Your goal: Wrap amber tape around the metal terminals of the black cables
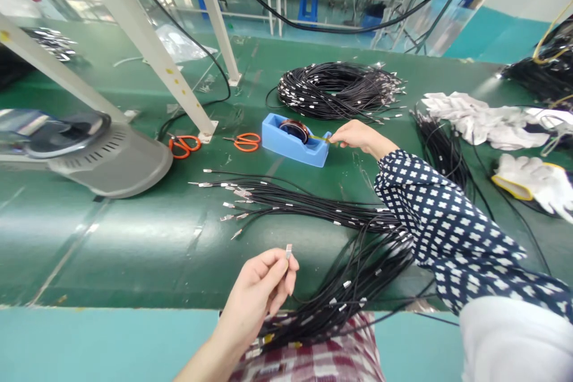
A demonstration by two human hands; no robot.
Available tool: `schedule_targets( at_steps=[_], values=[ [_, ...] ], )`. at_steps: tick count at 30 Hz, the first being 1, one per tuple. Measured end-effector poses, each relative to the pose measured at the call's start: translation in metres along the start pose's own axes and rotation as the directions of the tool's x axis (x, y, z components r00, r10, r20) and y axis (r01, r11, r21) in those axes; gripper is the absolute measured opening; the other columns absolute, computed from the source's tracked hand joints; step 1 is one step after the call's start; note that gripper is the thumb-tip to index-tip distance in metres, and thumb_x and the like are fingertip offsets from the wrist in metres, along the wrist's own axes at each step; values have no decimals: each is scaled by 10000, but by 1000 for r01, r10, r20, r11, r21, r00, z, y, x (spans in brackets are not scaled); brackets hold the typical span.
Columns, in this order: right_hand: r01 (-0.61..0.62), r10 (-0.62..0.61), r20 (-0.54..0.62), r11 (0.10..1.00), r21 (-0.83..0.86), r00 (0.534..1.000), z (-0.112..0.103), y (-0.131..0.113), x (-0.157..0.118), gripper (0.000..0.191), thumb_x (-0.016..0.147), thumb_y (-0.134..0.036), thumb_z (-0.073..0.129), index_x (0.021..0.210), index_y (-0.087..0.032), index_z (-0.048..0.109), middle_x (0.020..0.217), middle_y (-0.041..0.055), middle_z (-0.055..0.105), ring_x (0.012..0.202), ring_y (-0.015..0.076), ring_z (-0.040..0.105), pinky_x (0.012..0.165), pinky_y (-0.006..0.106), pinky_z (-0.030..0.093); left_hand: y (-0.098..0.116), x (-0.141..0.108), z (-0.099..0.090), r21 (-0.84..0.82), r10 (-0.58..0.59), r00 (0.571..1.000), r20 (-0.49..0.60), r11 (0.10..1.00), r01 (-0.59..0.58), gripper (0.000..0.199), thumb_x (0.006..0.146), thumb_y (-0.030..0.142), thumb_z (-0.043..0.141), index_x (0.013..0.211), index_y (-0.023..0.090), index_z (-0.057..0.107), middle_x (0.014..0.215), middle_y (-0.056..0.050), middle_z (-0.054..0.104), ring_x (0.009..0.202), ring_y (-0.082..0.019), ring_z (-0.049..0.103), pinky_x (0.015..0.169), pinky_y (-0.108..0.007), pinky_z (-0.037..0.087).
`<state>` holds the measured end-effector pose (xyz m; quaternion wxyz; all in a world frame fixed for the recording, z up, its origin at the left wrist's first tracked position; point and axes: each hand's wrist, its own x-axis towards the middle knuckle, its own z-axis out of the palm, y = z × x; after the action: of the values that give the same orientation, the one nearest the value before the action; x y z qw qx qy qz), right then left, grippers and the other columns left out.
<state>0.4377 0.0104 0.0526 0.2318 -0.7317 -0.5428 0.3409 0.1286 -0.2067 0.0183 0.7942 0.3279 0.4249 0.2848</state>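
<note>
Between thumb and fingers, my left hand (264,283) pinches a black cable by its end, where a small metal connector (289,249) sticks up. My right hand (358,136) reaches out to a blue tape dispenser (290,152) and grips the free end of its amber tape (319,139), which stretches back to the roll (295,129). Below that arm, a bundle of black cables (308,203) lies on the green table with its connector ends to the left. More black cables (353,286) hang over the table's front edge onto my lap.
A large coil of black cables (335,92) lies behind the dispenser. Orange-handled scissors (247,142) and a second pair (184,146) lie left of it. A grey lamp-like device (111,161) and white posts (210,18) stand at the left. White gloves (535,182) lie at the right.
</note>
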Motion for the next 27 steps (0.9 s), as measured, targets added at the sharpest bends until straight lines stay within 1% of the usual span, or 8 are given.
schedule_targets(
  at_steps=[5,8,11,13,15,20,24,27],
  values=[
    [31,-28,-83,999,35,996,11,7,-9,101,721,-215,716,744,-122,745,529,-7,549,528,86,467,512,218,344,1,0,7,-20,7,999,-47,1000,-8,342,833,481,670,818,144,613,568,39,479,420,-17,269,397,-170,137],
    [13,-8,-117,999,41,993,19,9,-11,144,778,-245,699,812,-111,738,573,1,580,548,94,501,530,219,382,2,0,9,-33,7,999,-39,999,-9,356,808,489,697,817,145,608,576,39,466,457,-26,266,414,-162,151],
    [-51,56,-92,997,58,994,28,10,-16,253,882,-318,637,992,-97,694,856,66,674,733,150,620,658,269,505,0,-1,11,-44,33,999,-17,998,-33,360,802,488,703,823,142,603,582,41,472,444,-18,243,419,-167,139],
    [-95,99,-65,993,66,993,33,13,-23,325,930,-341,593,1175,-129,608,1143,99,632,957,202,637,808,377,550,-1,-2,11,-56,46,999,-3,997,-46,366,792,485,714,821,139,599,585,43,475,435,-11,231,423,-170,136],
    [-120,124,-46,990,74,991,37,18,-34,361,931,-337,595,1236,-147,574,1246,104,588,1045,228,616,859,420,543,-3,-4,11,-67,56,998,-8,996,-56,373,777,481,733,815,137,593,592,43,475,439,-11,245,430,-169,146],
    [-79,77,18,987,139,997,39,29,-68,344,935,-340,589,1217,-145,582,1215,97,602,1027,222,620,857,417,542,-7,-5,4,-77,107,993,-51,991,-111,356,811,464,706,798,131,580,607,31,500,420,-4,272,433,-179,166],
    [-6,-39,177,969,249,983,49,22,-110,268,846,-332,657,948,-88,706,786,44,656,695,124,574,673,259,486,-3,3,2,-95,181,980,-85,978,-188,316,827,427,698,814,134,580,632,19,526,427,-13,302,434,-190,184],
    [15,-131,321,940,340,938,63,10,-152,324,839,-408,619,931,-121,736,630,-2,583,588,98,493,578,230,403,2,10,3,-40,285,952,-113,956,-291,287,831,397,700,888,133,605,652,18,537,443,-17,328,441,-188,189]
  ],
)
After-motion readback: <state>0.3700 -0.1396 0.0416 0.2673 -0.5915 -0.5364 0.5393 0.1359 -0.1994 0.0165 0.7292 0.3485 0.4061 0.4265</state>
